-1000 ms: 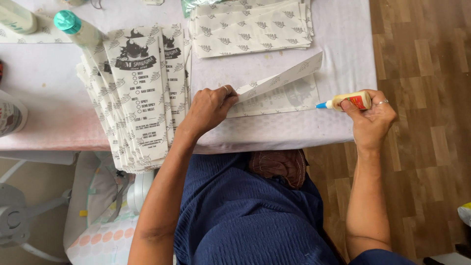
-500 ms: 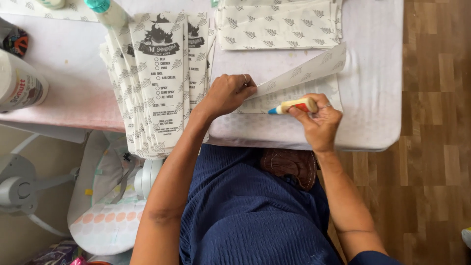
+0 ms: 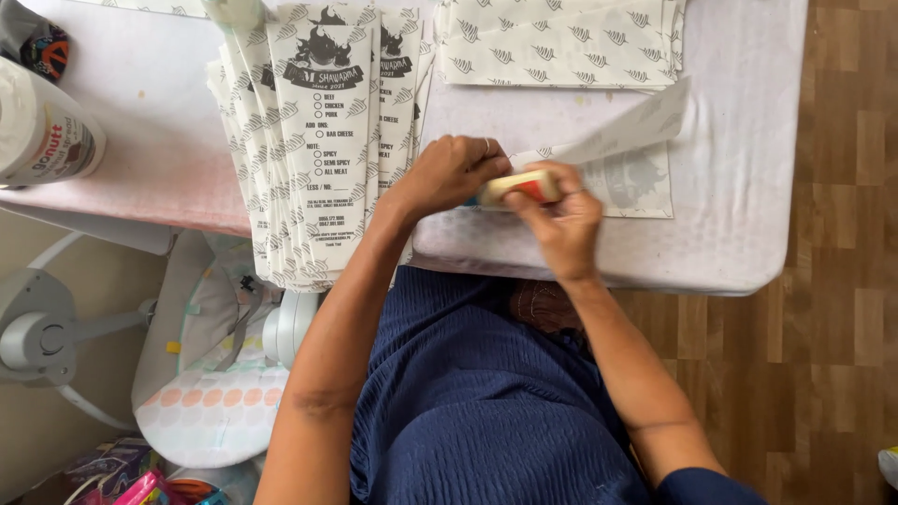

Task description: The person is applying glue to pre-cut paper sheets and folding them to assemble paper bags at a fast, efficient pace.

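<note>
My right hand (image 3: 559, 220) grips a small glue bottle (image 3: 517, 186) with a blue tip, held against the near-left corner of a printed paper sheet (image 3: 629, 161) on the white-covered table (image 3: 748, 187). One flap of that sheet is lifted and folded up. My left hand (image 3: 453, 169) presses down on the paper's left end, its fingers touching the bottle's tip. A fanned stack of long printed paper bags (image 3: 318, 140) lies just left of my left hand and hangs over the table's near edge.
A pile of patterned paper sheets (image 3: 561, 42) lies at the back of the table. A white plastic container (image 3: 42, 136) lies at the far left. A baby bouncer seat (image 3: 206, 374) stands below the table's left side. Wooden floor (image 3: 842, 327) runs along the right.
My right hand has brought the glue bottle from the table's right edge leftward to the paper's corner beside my left hand. The camera has moved closer and shifted.
</note>
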